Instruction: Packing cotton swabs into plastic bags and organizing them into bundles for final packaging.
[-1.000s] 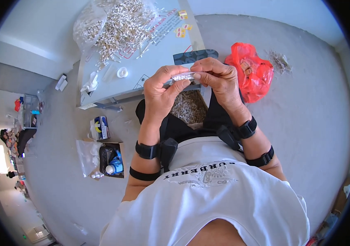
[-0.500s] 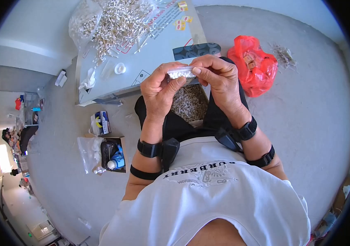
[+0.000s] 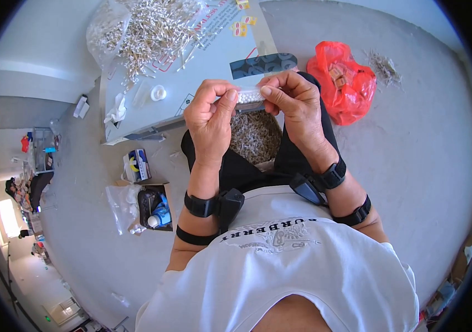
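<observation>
A small clear plastic bag [image 3: 250, 97] packed with white-tipped cotton swabs is stretched level between my hands, above my lap. My left hand [image 3: 209, 117] pinches its left end between thumb and fingers. At the other end, my right hand [image 3: 298, 108] grips the bag's upper right corner, thumb on the near side. Some fingertips are hidden behind the bag. Below it, between my knees, sits a box full of loose cotton swabs [image 3: 255, 138]. A large heap of cotton swabs [image 3: 161, 33] spills from a clear bag on the grey table [image 3: 208, 77] ahead.
On the table are a white round container [image 3: 158, 92], crumpled tissue [image 3: 116, 108], small yellow packets [image 3: 240, 29] and a dark patterned strip [image 3: 263, 65]. A red plastic bag [image 3: 352, 99] rests on the floor at right, near scattered swabs [image 3: 385, 69]. An open carton [image 3: 161, 213] stands at left.
My left thumb has shifted from the bag's lower front up to its top left corner. The bag is now pulled straighter, with more of its front showing. The view has shifted slightly.
</observation>
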Demonstrator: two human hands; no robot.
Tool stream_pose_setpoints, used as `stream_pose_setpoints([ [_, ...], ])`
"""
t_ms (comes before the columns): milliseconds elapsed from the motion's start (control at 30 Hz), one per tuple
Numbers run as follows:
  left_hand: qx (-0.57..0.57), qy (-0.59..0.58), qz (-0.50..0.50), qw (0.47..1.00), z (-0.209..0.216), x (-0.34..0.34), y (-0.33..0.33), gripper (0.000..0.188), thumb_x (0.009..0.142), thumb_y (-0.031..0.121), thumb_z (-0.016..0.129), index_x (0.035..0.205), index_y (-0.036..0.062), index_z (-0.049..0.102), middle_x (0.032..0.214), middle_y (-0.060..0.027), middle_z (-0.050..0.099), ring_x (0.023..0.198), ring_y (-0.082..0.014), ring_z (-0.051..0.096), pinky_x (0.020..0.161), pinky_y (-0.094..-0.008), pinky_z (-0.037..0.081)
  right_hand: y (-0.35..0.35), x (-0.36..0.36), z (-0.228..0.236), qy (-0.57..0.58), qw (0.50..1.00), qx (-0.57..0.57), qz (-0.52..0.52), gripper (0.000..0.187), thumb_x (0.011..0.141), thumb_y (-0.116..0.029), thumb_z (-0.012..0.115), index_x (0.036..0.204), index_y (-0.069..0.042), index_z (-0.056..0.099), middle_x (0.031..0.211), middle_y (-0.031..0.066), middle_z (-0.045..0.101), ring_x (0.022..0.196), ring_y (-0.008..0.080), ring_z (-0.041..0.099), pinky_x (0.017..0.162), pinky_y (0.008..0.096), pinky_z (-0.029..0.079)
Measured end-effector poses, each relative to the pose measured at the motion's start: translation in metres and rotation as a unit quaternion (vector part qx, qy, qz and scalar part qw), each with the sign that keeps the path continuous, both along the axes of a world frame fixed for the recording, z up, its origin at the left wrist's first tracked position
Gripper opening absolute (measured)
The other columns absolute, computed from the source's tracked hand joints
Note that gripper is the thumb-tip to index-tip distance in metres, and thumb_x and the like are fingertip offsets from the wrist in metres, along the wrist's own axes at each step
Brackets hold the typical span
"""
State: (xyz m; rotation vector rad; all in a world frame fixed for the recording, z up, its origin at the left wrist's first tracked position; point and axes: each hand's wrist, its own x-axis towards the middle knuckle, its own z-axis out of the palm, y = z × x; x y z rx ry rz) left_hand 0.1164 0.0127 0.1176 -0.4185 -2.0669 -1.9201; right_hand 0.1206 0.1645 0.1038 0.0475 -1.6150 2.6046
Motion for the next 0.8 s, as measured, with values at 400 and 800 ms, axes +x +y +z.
stream_pose_setpoints([
  [400,-0.028,-0.077,-0.006,0.997,-0.003,-0.009,-0.001,0.012,0.09,0.009,0.059,0.081,0.0008,0.055,0.07,0.0027,0.053,0.061,-0.0031,0.042,0.055,-0.0188,0.036,0.003,-0.008,-0.011,-0.053,0.999,-0.008,0.007,0.014,0.089,-0.012,0.063,0.081,-0.002,0.056,0.065,-0.0008,0.055,0.053,0.0037,0.05,0.048,0.0176,0.039],
  [800,-0.163,0.032,0.015,0.986,-0.041,-0.032,0.01,0.008,0.089,0.005,0.057,0.082,0.0003,0.057,0.085,-0.0022,0.059,0.069,-0.0067,0.052,0.06,-0.0205,0.044,0.004,-0.03,-0.052,-0.044,0.997,0.055,0.02,0.014,0.072,0.0,0.073,0.086,0.001,0.069,0.082,0.0031,0.063,0.072,0.0073,0.056,0.063,0.0227,0.046],
])
